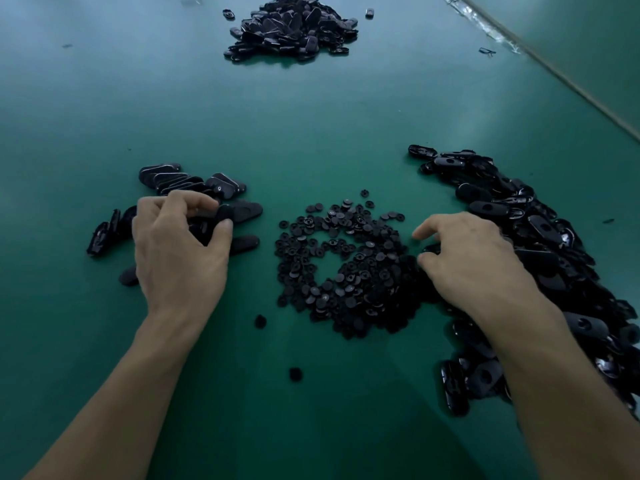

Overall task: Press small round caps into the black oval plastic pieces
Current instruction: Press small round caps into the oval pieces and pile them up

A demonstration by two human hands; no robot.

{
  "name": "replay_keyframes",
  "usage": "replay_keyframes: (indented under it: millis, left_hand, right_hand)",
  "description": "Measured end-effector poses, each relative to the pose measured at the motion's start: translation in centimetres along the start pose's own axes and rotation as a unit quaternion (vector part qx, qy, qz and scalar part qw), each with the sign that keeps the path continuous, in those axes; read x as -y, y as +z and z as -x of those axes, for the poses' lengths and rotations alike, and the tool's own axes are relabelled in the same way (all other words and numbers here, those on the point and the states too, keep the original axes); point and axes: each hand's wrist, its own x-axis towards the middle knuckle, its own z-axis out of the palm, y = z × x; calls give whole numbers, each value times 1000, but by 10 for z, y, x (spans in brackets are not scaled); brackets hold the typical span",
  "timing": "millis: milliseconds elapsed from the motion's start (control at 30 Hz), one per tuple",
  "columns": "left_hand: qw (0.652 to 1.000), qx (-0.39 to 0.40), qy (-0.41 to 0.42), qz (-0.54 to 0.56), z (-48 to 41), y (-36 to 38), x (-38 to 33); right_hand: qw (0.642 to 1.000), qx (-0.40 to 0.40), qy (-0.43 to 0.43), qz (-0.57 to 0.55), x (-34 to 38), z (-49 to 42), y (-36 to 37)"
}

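Green table, head view looking down. Cap pile of small round black caps sits mid-frame, loose ring shape with a bare green patch in its middle. Two stray caps lie apart from it at 7 o'clock, the second one nearer the person.

Left hand is at 9 o'clock of the cap pile, palm down, fingers curled. Thumb and fingertips grip a black oval piece whose free end sticks out toward 3 o'clock. More dark parts sit under the palm, count unclear. Left oval group, a short overlapping row of ovals, lies just beyond the knuckles at 12 o'clock. A few more ovals stand on edge at the hand's 9 o'clock, and one lies flat by the thumb.

Right hand is at 3 o'clock of the cap pile, palm down, fingers bent, index tip and thumb tip at the pile's edge. Something dark sits between thumb and finger; cannot tell if it is pinched or just lying there.

Right oval heap runs in a long band from 2 o'clock down to 5 o'clock, passing under and beside the right forearm, touching the cap pile's right side.

Far heap of black ovals sits at 12 o'clock, well apart, with single ovals loose at either side.
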Motion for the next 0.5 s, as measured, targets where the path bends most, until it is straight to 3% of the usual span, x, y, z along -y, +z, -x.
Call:
replay_keyframes:
  millis: [300, 500]
  left_hand:
    - [992, -34, 108, 52, 7, 3, -8]
    - [985, -2, 137, 108, 14, 5, -13]
  right_hand:
    - [997, -38, -19, -58, -5, -5, 2]
    - [998, -37, -16, -51, -6, -9, 4]
